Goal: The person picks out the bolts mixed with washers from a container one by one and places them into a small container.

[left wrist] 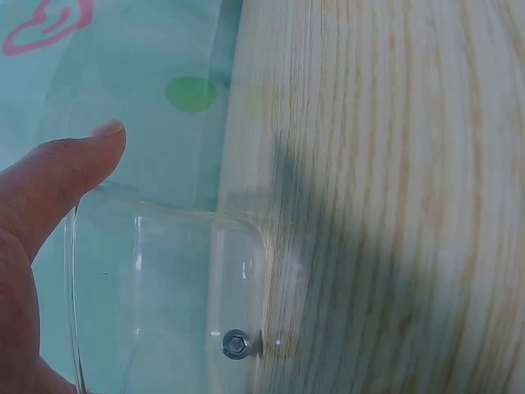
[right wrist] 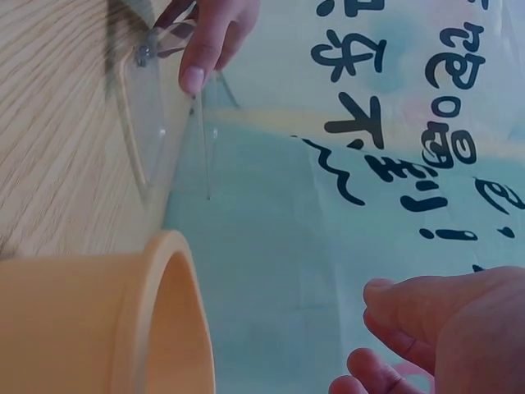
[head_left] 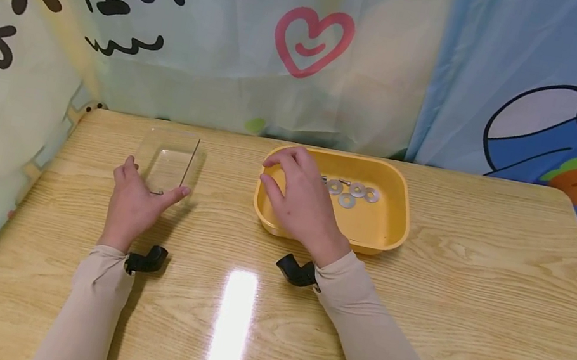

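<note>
At the left of the table, my left hand [head_left: 136, 204] grips the near end of a clear plastic box [head_left: 173, 153], thumb at one side and fingers at the other. In the left wrist view the thumb lies at the rim of the box [left wrist: 172, 279], and a hex-socket bolt [left wrist: 236, 345] lies inside near its bottom. My right hand [head_left: 308, 199] is over the left part of a yellow bin [head_left: 382, 222], its fingers bent with a gap between thumb and forefinger. Nothing shows between the fingers of the right hand [right wrist: 467, 328] in the right wrist view.
Several flat metal washers [head_left: 346, 200] and a few small screws [head_left: 345, 181] lie in the yellow bin, partly hidden by the right hand. A printed curtain [head_left: 223, 91] hangs along the table's [head_left: 481, 272] back edge.
</note>
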The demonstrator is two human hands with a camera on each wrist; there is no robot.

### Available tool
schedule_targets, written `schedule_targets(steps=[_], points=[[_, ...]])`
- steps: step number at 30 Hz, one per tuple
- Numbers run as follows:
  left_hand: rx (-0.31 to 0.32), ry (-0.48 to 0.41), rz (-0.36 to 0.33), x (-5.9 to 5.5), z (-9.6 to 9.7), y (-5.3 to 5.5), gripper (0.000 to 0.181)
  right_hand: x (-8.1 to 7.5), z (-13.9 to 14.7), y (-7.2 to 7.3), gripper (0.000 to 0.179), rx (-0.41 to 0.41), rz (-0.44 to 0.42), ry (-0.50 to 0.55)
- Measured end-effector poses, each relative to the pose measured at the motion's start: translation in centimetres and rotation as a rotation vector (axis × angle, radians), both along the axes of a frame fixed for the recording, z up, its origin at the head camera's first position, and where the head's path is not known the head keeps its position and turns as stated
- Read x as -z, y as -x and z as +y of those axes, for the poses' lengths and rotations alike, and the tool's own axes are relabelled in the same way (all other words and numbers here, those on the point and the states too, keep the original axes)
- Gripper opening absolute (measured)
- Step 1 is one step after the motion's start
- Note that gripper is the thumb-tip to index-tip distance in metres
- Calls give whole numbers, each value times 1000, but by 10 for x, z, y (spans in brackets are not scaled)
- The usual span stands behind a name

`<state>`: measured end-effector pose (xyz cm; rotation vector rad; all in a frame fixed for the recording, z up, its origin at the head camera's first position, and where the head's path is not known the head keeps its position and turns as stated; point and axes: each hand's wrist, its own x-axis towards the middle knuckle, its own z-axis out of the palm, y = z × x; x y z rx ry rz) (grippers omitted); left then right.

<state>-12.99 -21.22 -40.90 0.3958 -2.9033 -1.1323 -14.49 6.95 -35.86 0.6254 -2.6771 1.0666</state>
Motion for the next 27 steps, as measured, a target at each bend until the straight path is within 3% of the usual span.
schedule_targets(steps=[27], points=[[-3, 8, 10, 2, -1, 2, 126, 16, 32, 10, 23, 116, -144, -69]])
